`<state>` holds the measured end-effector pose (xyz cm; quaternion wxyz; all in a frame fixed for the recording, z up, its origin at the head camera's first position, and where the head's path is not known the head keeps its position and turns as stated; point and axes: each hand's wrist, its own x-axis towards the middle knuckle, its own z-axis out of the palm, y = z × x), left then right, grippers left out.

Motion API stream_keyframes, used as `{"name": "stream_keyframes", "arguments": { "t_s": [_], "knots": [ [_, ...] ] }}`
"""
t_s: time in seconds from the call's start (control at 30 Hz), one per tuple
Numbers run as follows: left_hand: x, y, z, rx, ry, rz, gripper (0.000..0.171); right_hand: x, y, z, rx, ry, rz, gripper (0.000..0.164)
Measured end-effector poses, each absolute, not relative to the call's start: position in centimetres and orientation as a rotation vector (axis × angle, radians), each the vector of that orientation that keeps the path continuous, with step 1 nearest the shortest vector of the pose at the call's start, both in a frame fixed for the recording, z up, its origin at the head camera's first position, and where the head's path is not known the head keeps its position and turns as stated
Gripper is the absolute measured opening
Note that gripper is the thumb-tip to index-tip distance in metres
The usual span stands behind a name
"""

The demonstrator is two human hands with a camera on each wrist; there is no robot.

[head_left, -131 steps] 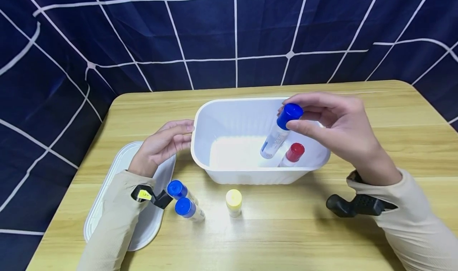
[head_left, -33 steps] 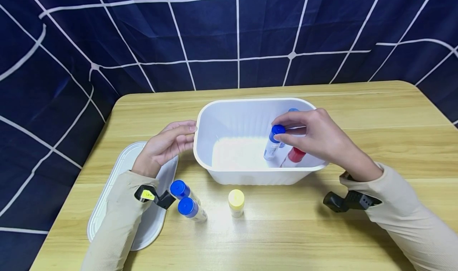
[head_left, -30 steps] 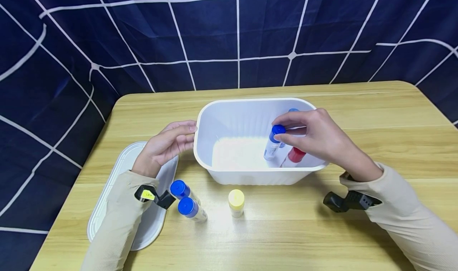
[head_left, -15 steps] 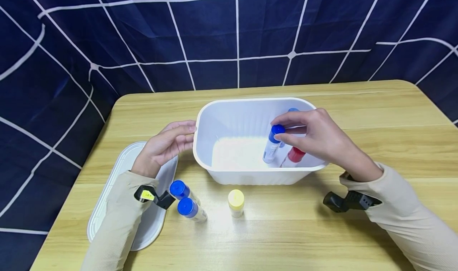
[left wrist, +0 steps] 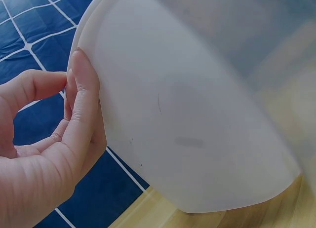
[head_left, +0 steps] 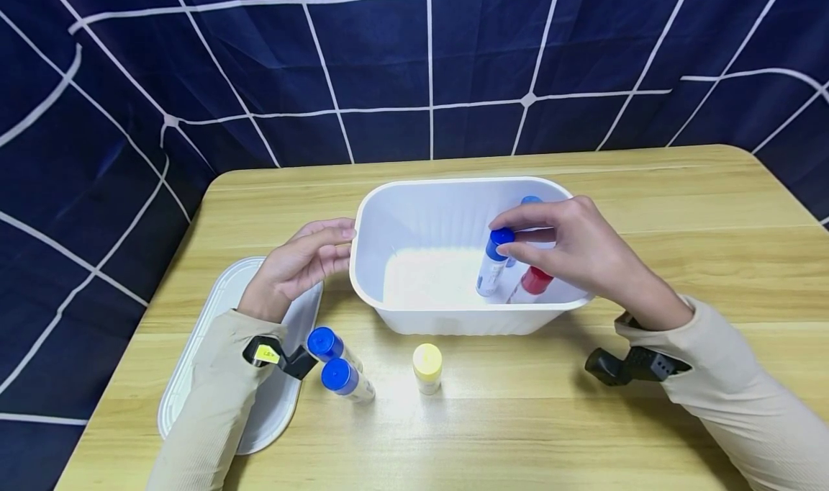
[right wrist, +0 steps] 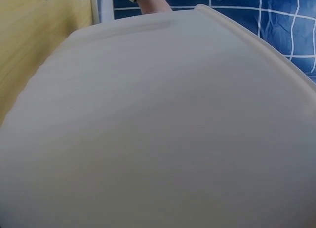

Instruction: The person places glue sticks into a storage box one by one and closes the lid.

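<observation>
My right hand (head_left: 570, 242) reaches over the right end of the white plastic box (head_left: 414, 320), pinching the blue cap of a clear tube (head_left: 490, 273) between thumb and fingers. The tube stands nearly upright inside, its lower end near the box floor. Beside it leans a red-capped tube (head_left: 535, 281). Partly hidden behind the fingers is another blue-capped tube (head_left: 531, 199). At the left end, my left hand (head_left: 304, 260) holds the rim with thumb and fingertips. The left wrist view shows these fingers (left wrist: 84, 90) against the outer wall. In the right wrist view the box wall hides the right hand.
Two blue-capped tubes (head_left: 340, 376) stand close together on the wooden table (head_left: 518, 433), near the left wrist camera. A yellow-capped tube (head_left: 427, 361) stands in front of the box. The white lid (head_left: 272, 412) lies under the left forearm. A dark blue cloth (head_left: 382, 52) hangs behind.
Since the oldest frame, my right hand has lowered the blue-capped tube into the box, and the tube behind it has come into view. Over the last second almost nothing moves; the left hand stays put.
</observation>
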<state>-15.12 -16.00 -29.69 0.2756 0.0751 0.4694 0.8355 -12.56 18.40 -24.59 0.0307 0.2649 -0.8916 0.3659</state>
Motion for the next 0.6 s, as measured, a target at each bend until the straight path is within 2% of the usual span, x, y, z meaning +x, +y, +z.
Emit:
{"name": "stream_keyframes", "arguments": {
  "t_s": [0.6],
  "knots": [
    [-15.18, -16.03, -29.74, 0.209, 1.262, 2.240, 0.019, -12.60, 18.37, -24.68, 0.833, -2.730, 1.113, 0.028]
  ]
}}
